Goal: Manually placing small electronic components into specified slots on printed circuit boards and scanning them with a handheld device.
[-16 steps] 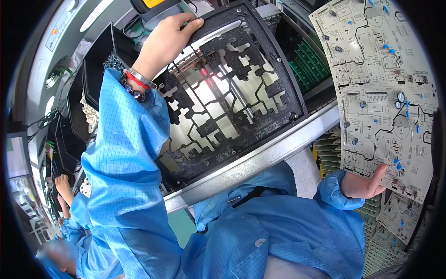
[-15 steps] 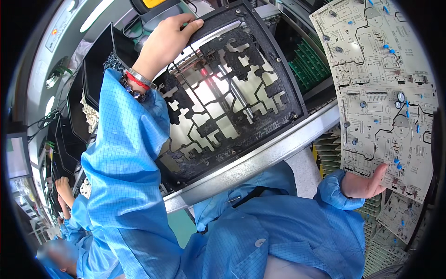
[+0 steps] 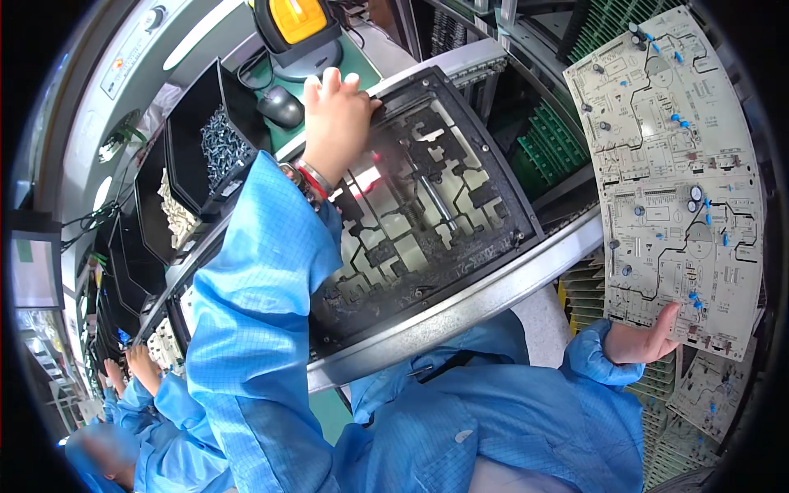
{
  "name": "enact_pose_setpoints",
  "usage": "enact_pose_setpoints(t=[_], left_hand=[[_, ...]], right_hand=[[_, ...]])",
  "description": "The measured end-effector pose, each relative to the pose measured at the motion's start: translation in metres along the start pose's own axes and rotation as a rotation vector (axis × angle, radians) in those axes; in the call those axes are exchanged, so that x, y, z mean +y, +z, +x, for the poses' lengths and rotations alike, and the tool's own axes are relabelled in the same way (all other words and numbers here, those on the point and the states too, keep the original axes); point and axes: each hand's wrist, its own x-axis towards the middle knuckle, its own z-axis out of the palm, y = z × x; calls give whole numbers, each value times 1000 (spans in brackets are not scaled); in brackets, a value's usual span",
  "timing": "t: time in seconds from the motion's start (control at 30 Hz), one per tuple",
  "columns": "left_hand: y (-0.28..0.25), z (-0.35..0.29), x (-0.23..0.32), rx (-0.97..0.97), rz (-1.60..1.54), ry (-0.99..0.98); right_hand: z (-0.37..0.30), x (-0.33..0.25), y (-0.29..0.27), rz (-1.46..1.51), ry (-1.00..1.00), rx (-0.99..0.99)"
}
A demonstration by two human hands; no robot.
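Note:
A black fixture frame [image 3: 493, 152] with a cut-out inner plate lies on the metal rails before me. My left hand [image 3: 339, 127] is at its far edge, fingers bent over the rim and the thumb against it. At the right, my right hand [image 3: 643, 341] grips the lower edge of a large pale circuit board [image 3: 666, 234]. Its thumb lies on the front face; the other fingers are hidden behind. The board stands nearly upright, bearing blue and black components and two similar halves.
Black bins [image 3: 181, 156] with small parts stand at the left. A computer mouse [image 3: 281, 107] and a yellow-and-black device [image 3: 293, 25] are beyond the frame. Green boards [image 3: 551, 135] sit in racks at the right. A co-worker's hands [image 3: 141, 366] show at the lower left.
The view has shifted, bringing more of the bins and far bench into sight. My left hand's fingers have changed pose at the frame's far edge. My right hand keeps the board.

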Motion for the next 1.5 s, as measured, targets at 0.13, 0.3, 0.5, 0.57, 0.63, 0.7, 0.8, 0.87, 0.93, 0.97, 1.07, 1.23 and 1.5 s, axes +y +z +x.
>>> enact_pose_setpoints(t=[0.13, 0.3, 0.5, 0.57, 0.63, 0.7, 0.8, 0.87, 0.93, 0.97, 1.07, 1.23, 1.5], left_hand=[[4, 3, 10, -210, -118, -102], [-5, -3, 26, -252, -164, -160], [-67, -30, 34, -202, -364, -139], [-109, -28, 44, -182, -628, -168], [-153, -29, 56, -375, -1117, -138], [-180, -35, 92, -570, -1865, -468], [-208, -21, 133, -605, -2460, -740], [-216, -17, 149, -503, -2504, -953], [-214, -17, 149, -370, -2615, -1218], [-208, -19, 143, -255, -2629, -1199], [-193, -42, 104, -281, -2622, -1271], [-172, -76, 67, -108, -2346, -1205], [-178, -88, 35, -373, -2114, -994]], right_hand=[[1, -1, 3, -19, -11, 28], [-9, -7, 6, 26, 24, 4], [-7, -17, 5, 111, 194, -130], [-2, -25, 9, 142, 269, -187], [6, -32, 21, 231, 377, -198], [16, -30, 25, 361, 546, -295], [18, -25, 23, 432, 757, -295], [13, -24, 9, 796, 823, -681], [7, 23, -3, 1077, 1444, -273], [5, 26, -2, 1082, 1451, -292], [3, 21, 23, 824, 969, -755], [55, 0, 76, 682, 1077, -1016], [54, 22, 83, 289, 1069, -1061]])
